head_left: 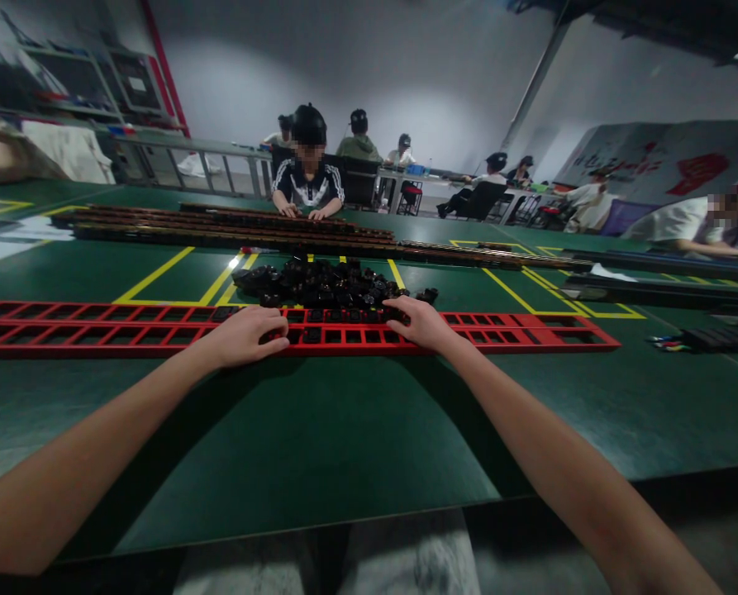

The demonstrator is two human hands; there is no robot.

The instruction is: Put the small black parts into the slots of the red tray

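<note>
A long red frame (pixel 176 337) with two rows of rectangular openings lies across the table. Small black parts (pixel 336 316) sit in several of its middle openings. My left hand (pixel 248 337) rests over the frame left of these parts, fingers curled toward the thumb; whatever is between them is too dark to make out. On the other side, my right hand (pixel 423 324) bends its fingers and thumb onto the frame's upper row, and its fingertips hide what they touch. Just behind the frame is a loose pile of black parts (pixel 325 283).
Long dark strips (pixel 232 227) are stacked across the green table (pixel 369 430), with more dark bars (pixel 659 291) at the right. A cable bundle (pixel 709 340) lies near the right edge. A co-worker (pixel 308 178) sits opposite; other people work farther back.
</note>
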